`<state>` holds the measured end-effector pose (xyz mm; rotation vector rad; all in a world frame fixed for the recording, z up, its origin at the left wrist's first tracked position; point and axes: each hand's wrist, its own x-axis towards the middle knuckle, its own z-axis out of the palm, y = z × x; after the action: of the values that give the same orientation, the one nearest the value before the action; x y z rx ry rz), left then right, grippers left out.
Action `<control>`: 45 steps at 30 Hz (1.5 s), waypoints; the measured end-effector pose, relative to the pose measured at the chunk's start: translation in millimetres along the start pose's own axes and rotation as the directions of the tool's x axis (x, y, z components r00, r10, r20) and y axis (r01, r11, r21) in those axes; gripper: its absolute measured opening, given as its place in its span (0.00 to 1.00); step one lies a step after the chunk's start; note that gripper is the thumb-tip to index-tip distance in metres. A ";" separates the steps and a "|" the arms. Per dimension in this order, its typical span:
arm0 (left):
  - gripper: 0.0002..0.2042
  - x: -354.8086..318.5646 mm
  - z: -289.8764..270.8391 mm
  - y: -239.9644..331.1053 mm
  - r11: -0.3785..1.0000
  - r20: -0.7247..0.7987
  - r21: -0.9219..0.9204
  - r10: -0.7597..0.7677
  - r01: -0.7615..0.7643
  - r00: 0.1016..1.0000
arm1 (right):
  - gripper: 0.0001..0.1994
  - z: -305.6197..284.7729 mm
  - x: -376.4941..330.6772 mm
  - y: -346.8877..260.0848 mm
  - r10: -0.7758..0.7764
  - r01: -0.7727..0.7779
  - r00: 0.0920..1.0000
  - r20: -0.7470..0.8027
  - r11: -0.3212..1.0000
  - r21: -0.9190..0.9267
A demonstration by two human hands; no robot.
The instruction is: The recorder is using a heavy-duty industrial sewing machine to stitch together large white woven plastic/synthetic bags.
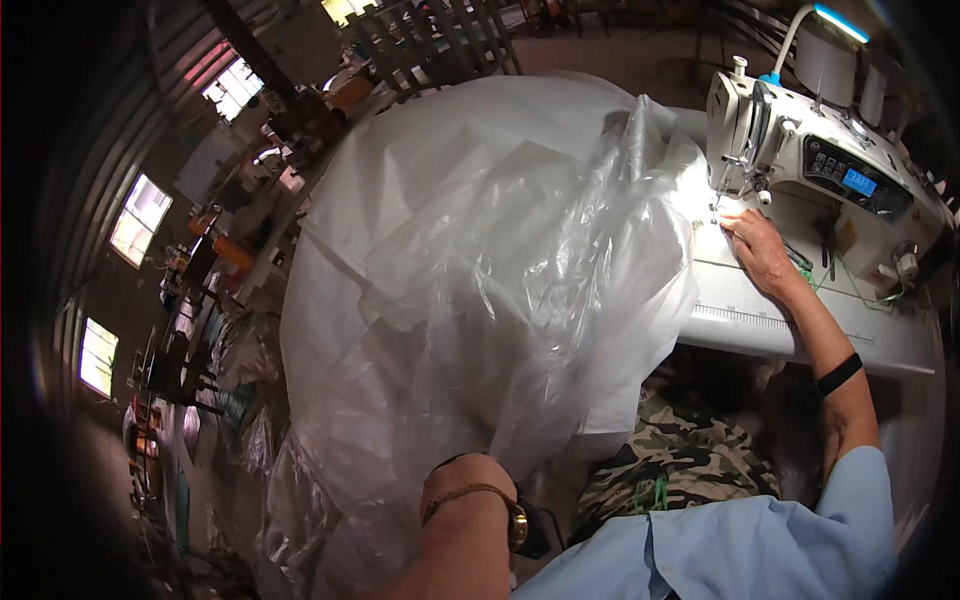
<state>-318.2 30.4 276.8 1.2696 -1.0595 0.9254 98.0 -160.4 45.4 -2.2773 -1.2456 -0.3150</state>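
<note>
A large heap of translucent white plastic sheeting [480, 260] covers the left side of the sewing table, wrinkled and shiny on top. Its right edge reaches close to the needle area of a white sewing machine [735, 135]. My right hand [762, 252] rests on the machine bed just right of the presser foot [715, 207], fingers bent and drawn together. What those fingertips hold, if anything, is too small to make out. My left hand [470, 474] is down at the near edge of the sheeting, with its fingers hidden from view.
A lit control panel [855, 180] sits on the machine, under a bent lamp [800, 35]. Dark scissors-like tools [826, 245] and green thread [812, 280] lie right of my hand. A slatted chair back [430, 50] stands beyond the sheeting; cluttered benches line the left.
</note>
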 end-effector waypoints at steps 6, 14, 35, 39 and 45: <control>0.11 -10.0 -104.8 -76.9 0.658 -0.114 0.752 0.063 0.045 0.991 | 0.15 -5.5 -4.1 3.2 -0.046 0.046 0.999 0.028 0.999 -0.024; 0.51 -116.0 -365.7 -141.0 -0.894 -0.699 0.421 -0.210 0.156 0.684 | 0.12 -13.3 -11.7 -1.6 -0.057 0.058 0.997 0.043 0.998 -0.027; 0.32 -208.5 -359.5 -51.2 -0.657 -0.826 0.549 -0.332 0.517 0.456 | 0.12 -6.9 -58.3 -52.6 -0.207 0.209 0.978 -0.026 0.974 0.090; 0.31 -204.2 -331.5 38.8 -0.729 -0.857 0.460 -0.214 0.507 0.469 | 0.14 13.4 -86.2 -99.9 -0.238 0.269 0.962 -0.134 0.908 0.322; 0.28 -204.8 -312.2 153.5 -0.867 -0.896 0.254 -0.044 0.428 0.442 | 0.15 71.1 -118.2 -160.7 0.047 -0.543 0.839 0.542 0.138 0.828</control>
<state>-490.3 361.8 123.3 2.5675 1.8504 0.7339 -104.2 -135.0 -12.4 -1.2870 -0.6561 0.9603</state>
